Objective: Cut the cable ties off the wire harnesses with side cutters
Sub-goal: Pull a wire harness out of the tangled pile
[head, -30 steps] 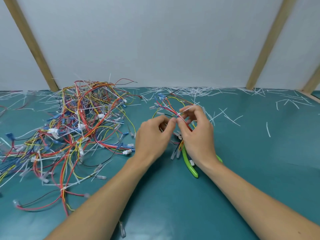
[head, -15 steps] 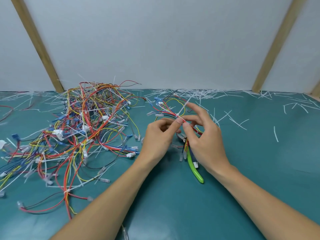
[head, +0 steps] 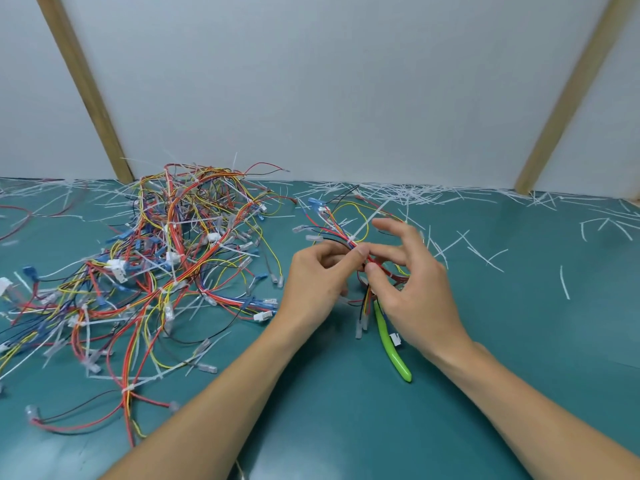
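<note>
A small wire harness (head: pixel 341 220) of red, yellow, blue and black wires lies at the middle of the teal table (head: pixel 519 341). My left hand (head: pixel 318 282) pinches its bundle between thumb and forefinger. Opposite it, my right hand (head: pixel 412 289) pinches the same bundle with thumb and forefinger, its other fingers spread above. A white cable tie (head: pixel 367 221) sticks up from the bundle near my fingertips. The side cutters (head: pixel 393 344) with green handles lie on the table under my right hand; their jaws are hidden.
A big tangled pile of harnesses (head: pixel 156 265) with white ties and connectors fills the left half of the table. Cut white tie pieces (head: pixel 415 195) litter the back edge and right side. A white wall with wooden battens (head: pixel 86 88) stands behind.
My right hand's fingers have opened out and spread above the bundle, and both hands sit slightly lower and nearer. The cutters have stayed on the table.
</note>
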Demonstrator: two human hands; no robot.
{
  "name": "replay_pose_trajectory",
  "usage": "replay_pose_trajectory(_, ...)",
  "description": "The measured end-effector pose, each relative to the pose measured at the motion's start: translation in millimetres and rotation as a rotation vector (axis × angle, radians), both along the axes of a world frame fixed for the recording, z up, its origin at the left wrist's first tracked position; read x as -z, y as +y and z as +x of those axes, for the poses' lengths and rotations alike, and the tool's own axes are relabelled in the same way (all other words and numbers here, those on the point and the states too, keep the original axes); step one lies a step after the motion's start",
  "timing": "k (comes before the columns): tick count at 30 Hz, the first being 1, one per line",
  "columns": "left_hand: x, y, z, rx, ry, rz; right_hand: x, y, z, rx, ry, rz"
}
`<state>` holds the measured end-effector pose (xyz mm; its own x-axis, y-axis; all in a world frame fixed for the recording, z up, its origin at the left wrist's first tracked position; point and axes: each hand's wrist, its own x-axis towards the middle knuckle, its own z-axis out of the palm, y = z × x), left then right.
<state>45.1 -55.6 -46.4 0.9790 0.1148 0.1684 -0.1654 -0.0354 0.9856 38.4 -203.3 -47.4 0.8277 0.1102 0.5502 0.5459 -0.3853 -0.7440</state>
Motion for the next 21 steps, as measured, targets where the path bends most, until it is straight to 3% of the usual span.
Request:
replay_pose_trajectory(6,5,4,6,-0.064,0.034,0.020,2,-9,3,-0.035,0.005,0.053)
replay_pose_trajectory(12,0,7,5,-0.027,0.000,-0.024,5,-8,2,0.030,-0.074,-0.247)
replay_pose_trajectory(21,-16,17,2,0.099,-0.139,-0.068,-1,-12,1,0.249,-0.119,-0.277)
